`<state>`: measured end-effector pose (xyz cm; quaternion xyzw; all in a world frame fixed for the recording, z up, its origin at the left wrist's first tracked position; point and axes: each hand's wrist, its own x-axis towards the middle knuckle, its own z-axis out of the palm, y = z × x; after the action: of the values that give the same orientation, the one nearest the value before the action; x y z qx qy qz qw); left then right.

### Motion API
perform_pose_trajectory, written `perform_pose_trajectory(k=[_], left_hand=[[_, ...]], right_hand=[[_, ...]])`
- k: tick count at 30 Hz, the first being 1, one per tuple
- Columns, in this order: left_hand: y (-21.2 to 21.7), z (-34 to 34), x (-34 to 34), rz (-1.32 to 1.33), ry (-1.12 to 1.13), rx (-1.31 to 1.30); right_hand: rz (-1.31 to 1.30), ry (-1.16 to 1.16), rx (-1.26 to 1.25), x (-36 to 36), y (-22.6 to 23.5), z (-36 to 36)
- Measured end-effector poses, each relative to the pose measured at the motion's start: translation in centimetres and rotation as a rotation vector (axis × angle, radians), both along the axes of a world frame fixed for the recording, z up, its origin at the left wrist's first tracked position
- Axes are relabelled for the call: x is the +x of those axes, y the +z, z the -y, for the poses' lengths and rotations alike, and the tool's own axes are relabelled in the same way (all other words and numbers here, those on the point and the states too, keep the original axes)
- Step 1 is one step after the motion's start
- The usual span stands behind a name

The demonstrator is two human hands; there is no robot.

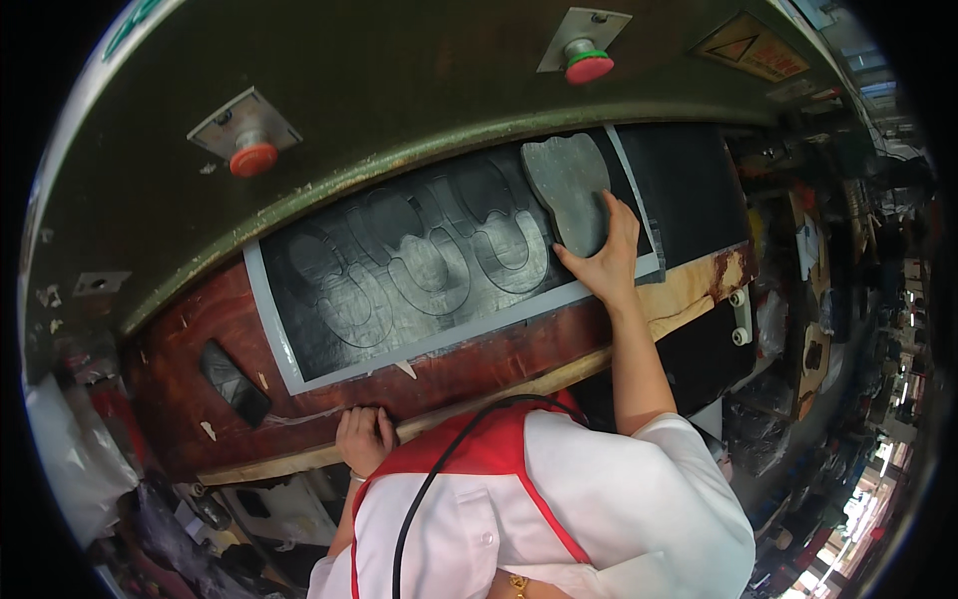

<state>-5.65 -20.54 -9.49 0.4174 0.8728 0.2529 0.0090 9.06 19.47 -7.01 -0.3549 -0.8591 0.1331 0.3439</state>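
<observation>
A grey, flat metal-looking cutting die [569, 185] with a wavy outline lies at the right end of a black sheet [409, 255]. My right hand [607, 252] grips the near end of the die, with the thumb on its left edge and the fingers on its right. To the left, several U-shaped outlines show in the shiny sheet. My left hand [365, 437] rests at the table's near edge with its fingers curled in. Nothing shows in it.
Above the table stands a dark green machine front with a red push button [253, 158] and another red button [589, 66]. A black phone-like object [235, 382] lies on the red-brown tabletop [479, 364]. Another dark sheet [689, 190] lies at the right.
</observation>
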Motion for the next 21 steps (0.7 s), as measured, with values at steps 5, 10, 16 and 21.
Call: perform_pose_trajectory(k=[5, 10, 16, 21], left_hand=[[0.1, -3.5, -4.7, -0.066, 0.048, 0.05], [0.4, -7.0, -9.6, -0.114, 0.083, 0.071], [1.4, -10.2, -15.8, -0.154, 0.075, 0.103], [1.8, -10.2, -16.3, -0.17, 0.049, 0.085]], right_hand=[[-0.366, -0.003, 0.221, -6.4, 5.4, -4.3], [-0.343, 0.199, 0.205, -12.7, 11.5, -6.0], [-0.41, 0.259, 0.029, -13.2, 10.1, -5.5], [-0.312, 0.216, 0.001, -10.3, 6.3, -2.6]])
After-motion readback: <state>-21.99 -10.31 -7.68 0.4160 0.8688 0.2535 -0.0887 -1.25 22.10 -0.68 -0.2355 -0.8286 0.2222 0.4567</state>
